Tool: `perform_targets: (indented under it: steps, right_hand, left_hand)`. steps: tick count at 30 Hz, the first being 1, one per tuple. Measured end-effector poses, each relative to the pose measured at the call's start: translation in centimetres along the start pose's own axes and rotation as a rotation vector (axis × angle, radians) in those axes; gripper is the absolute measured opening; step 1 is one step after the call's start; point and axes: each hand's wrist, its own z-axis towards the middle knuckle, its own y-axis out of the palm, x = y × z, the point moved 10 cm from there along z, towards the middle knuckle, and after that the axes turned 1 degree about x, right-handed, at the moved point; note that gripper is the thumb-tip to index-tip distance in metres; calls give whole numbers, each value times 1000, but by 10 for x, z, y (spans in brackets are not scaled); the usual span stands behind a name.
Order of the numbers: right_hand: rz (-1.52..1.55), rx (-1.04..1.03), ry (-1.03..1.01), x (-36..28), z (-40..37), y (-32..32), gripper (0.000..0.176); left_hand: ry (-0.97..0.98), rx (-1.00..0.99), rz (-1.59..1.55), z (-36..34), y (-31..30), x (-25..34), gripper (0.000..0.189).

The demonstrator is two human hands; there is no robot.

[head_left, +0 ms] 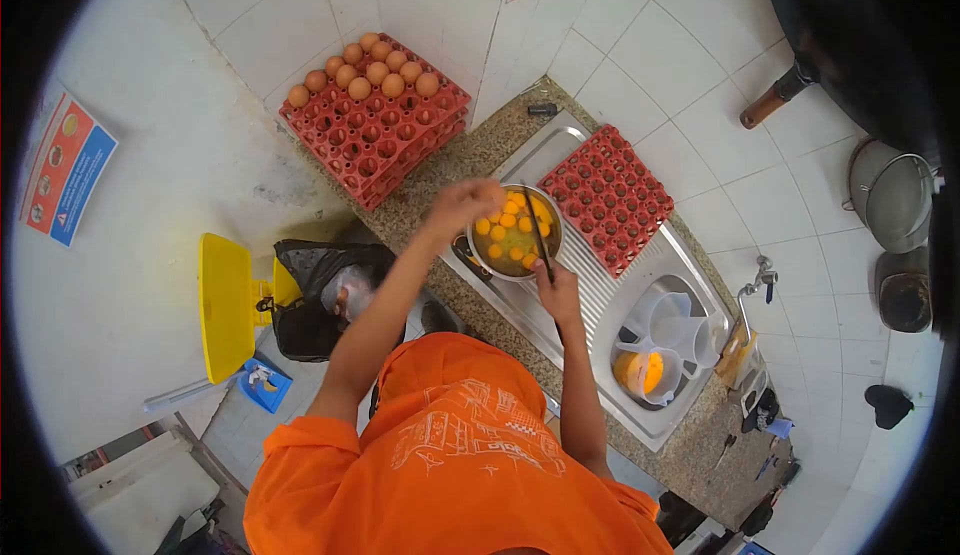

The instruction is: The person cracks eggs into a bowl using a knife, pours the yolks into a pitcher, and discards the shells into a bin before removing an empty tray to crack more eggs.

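A metal bowl (489, 264) of cracked eggs, with several whole yolks (511, 220) in clear egg white, stands on the sink's drainboard. At its upper left rim, my left hand (458, 211) is closed around a brown egg (490, 195). My right hand (560, 293) grips a long, thin, dark knife (540, 230) at the bowl's right side, and the blade reaches over the bowl. Right of the bowl lies an egg-less red egg tray (608, 198). Stacked red trays (372, 145) at the upper left carry several brown eggs (376, 72) along their far side.
The steel sink basin (640, 417) holds clear plastic jugs (660, 320), one with orange-yellow contents. A tap (762, 277) is on the tiled wall. Pans and a sieve (893, 195) hang at right. A yellow bin (222, 305) with a black bag (300, 300) stands at left.
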Motion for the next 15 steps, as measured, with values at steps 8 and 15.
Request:
perform_targets:
  steps: [8,15]
  right_hand:
    - [-99,115,-75,-27,-9,24,27]
    - [42,199,-21,-53,22,-1,23]
  left_hand:
    - [-336,-22,-419,-20,62,-92,44]
    - [-327,-35,-252,-25,65,-70,43]
